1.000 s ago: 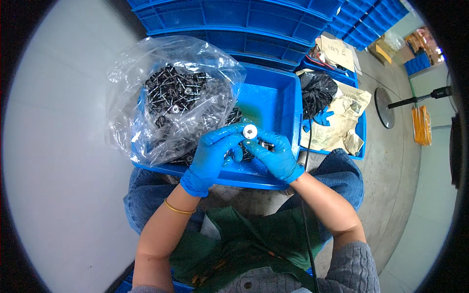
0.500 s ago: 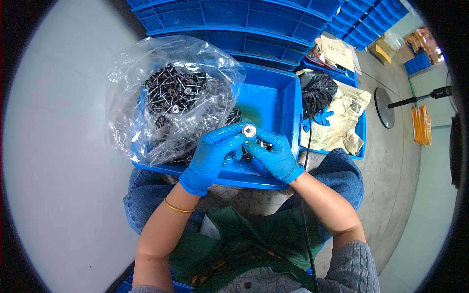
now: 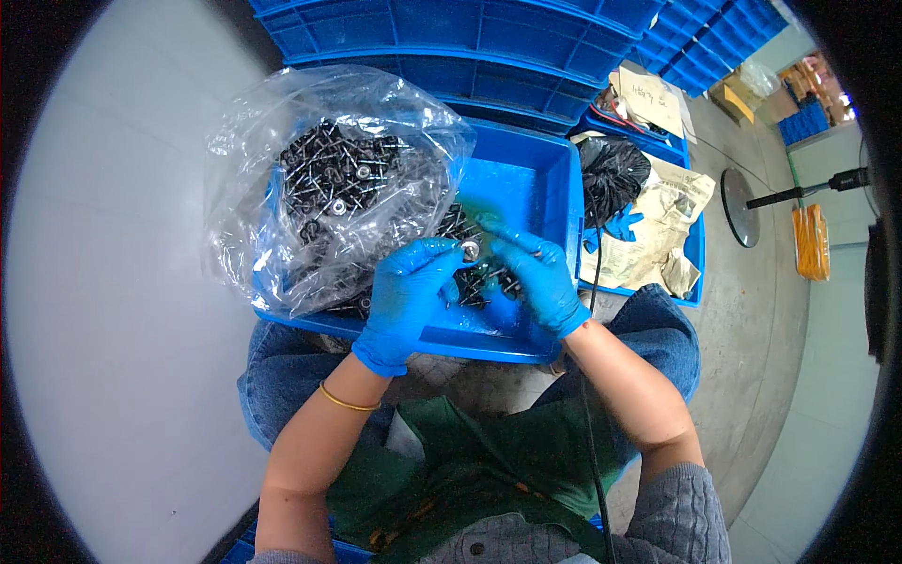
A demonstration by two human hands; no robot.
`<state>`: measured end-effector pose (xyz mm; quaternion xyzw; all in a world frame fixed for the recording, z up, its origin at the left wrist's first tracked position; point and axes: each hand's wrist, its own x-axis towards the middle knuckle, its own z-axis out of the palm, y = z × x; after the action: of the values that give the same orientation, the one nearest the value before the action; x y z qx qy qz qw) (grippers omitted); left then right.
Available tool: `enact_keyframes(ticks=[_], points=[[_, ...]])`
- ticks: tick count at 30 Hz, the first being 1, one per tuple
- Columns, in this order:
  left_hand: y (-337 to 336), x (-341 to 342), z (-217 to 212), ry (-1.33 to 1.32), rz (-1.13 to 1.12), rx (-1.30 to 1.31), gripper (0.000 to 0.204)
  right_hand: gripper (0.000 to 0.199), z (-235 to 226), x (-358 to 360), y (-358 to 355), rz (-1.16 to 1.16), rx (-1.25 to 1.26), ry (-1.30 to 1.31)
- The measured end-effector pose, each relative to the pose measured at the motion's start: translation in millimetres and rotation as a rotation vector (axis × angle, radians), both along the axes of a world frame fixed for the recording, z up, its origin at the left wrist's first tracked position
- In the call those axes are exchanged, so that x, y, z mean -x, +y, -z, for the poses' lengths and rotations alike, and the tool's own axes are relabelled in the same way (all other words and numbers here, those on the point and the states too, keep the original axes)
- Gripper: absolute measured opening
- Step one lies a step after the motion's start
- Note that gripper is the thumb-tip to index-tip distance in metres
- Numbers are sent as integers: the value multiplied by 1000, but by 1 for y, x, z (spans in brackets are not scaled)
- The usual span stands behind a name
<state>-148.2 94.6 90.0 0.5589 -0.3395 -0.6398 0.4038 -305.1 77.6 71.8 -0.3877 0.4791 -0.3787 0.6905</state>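
My left hand (image 3: 411, 296), in a blue glove, pinches a small round metal part (image 3: 470, 251) between thumb and fingertips above a blue tray (image 3: 554, 188). Just right of it, also gloved, my right hand (image 3: 540, 282) hovers over the tray with its fingers stretched apart. A small dark spot shows by its fingers, too small to make out. Below and between the hands lie several loose black parts with silvery shafts (image 3: 470, 287). A clear plastic bag (image 3: 254, 211) at the tray's left holds a heap of similar black parts (image 3: 334, 174).
Stacked blue crates (image 3: 451, 33) stand behind the tray. To the right, another blue bin holds brown paper (image 3: 662, 235), a black plastic bag (image 3: 611, 174) and a blue glove (image 3: 623, 224). A black cable (image 3: 590, 423) hangs in front of me. A round stand base (image 3: 739, 209) sits farther right.
My right hand has let go of the round metal part and drawn off to the right, its fingers opening. The part has tilted and shifted slightly left in my left hand.
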Motion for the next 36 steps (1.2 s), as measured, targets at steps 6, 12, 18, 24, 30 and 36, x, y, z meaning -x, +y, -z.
enact_keyframes(ticks=[6, 12, 18, 24, 30, 36], points=[[0, -1, -3, 69, -39, -21, 11, 29, -5, 8, -11, 132, -310, -233], [-4, -18, 13, 392, -8, 109, 14, 26, 36, 24, -31, -238, -19, 186], [-8, -26, 8, 727, -135, 51, 20, 20, 82, 3, -29, -933, 654, 1215], [-10, -31, 17, 582, -208, -76, 20, 16, 108, -44, -11, -1069, 962, 1323], [-15, -22, 12, 436, -198, -38, 27, 17, 159, -57, -7, -491, 1328, 995], [-7, -27, 10, 134, -130, -3, 24, 18, 45, -13, -10, -540, 814, 758]])
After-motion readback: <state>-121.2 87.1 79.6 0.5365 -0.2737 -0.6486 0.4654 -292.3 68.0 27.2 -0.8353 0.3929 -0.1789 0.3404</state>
